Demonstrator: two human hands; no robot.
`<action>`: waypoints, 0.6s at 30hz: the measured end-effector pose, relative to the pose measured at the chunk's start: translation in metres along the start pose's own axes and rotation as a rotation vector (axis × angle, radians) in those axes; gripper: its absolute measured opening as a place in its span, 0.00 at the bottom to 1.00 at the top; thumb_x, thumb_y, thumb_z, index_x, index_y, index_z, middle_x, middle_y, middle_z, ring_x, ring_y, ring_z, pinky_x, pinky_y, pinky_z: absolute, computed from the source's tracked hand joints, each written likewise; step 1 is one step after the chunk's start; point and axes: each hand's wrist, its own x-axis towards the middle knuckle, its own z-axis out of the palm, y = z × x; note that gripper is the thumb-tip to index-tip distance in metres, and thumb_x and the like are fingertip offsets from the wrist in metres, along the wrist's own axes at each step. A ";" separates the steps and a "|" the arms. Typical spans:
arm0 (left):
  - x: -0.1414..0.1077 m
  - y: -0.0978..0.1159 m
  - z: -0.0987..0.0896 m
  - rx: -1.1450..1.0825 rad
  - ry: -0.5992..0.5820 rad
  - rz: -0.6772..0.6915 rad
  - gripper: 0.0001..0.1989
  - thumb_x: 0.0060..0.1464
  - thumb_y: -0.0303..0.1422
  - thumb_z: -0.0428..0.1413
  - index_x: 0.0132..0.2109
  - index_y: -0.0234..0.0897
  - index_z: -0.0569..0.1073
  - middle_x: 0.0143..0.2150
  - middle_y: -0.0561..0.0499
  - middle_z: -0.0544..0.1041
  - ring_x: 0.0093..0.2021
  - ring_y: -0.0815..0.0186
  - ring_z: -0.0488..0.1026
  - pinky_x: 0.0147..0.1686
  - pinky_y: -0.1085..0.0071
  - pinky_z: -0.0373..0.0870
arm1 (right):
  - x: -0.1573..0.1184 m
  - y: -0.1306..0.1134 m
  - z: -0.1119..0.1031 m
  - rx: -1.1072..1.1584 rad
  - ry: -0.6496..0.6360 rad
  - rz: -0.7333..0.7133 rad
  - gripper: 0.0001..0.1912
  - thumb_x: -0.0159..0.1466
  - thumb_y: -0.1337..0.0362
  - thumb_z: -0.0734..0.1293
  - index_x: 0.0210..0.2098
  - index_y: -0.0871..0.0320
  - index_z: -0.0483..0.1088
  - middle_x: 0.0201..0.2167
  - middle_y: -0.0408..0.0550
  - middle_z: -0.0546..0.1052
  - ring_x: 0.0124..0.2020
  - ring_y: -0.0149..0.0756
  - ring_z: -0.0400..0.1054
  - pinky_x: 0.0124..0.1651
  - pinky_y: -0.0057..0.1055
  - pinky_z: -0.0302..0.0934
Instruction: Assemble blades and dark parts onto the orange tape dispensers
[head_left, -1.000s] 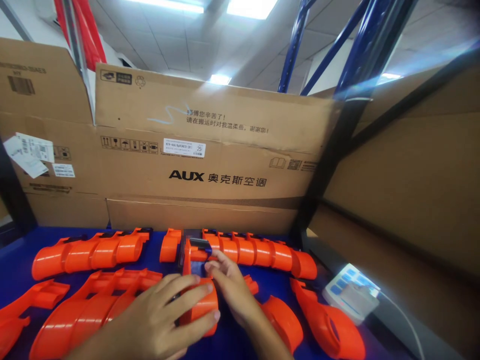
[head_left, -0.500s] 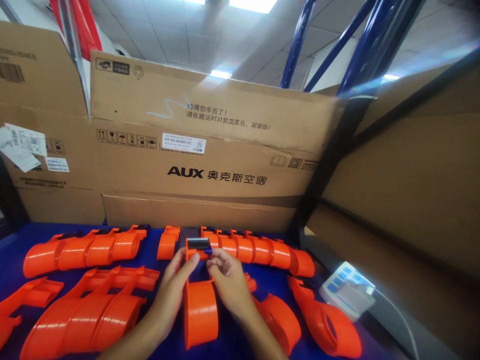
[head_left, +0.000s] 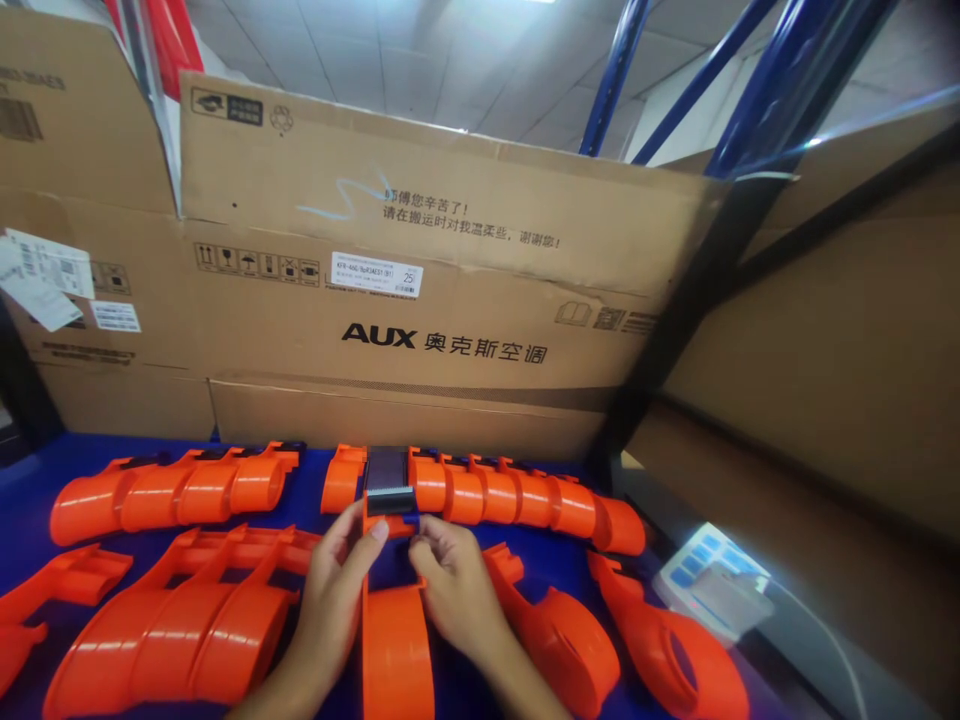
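Observation:
Between my hands is an orange tape dispenser (head_left: pixel 397 640) with a toothed metal blade and a dark strip (head_left: pixel 391 499) across its head. My left hand (head_left: pixel 349 560) is closed on the left side of the head, its thumb lying on the orange plastic. My right hand (head_left: pixel 450 570) is closed at the right side, fingertips at a small dark blue piece (head_left: pixel 410 519) by the blade. Its curled fingers hide what else they may grip. The round body of the dispenser hangs down towards me, its lower end cut off by the picture's edge.
More orange dispensers stand in a back row (head_left: pixel 499 495) and front left group (head_left: pixel 172 630); others lie front right (head_left: pixel 574 640). A dark flat object (head_left: pixel 387 468) sits behind my hands. A cardboard wall (head_left: pixel 450 390) backs the blue surface. At right is a power strip (head_left: pixel 712 575) with a cable.
The view has tilted and shifted slightly. Both hands and the dispenser sit a little lower in the picture, and the grip looks much the same.

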 end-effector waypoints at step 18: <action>0.009 0.027 -0.008 -0.091 0.096 0.070 0.25 0.48 0.47 0.68 0.51 0.39 0.80 0.39 0.45 0.84 0.40 0.50 0.81 0.38 0.62 0.77 | -0.008 -0.019 -0.015 -0.519 -0.159 -0.016 0.09 0.60 0.73 0.64 0.35 0.56 0.74 0.17 0.34 0.64 0.20 0.29 0.57 0.26 0.25 0.47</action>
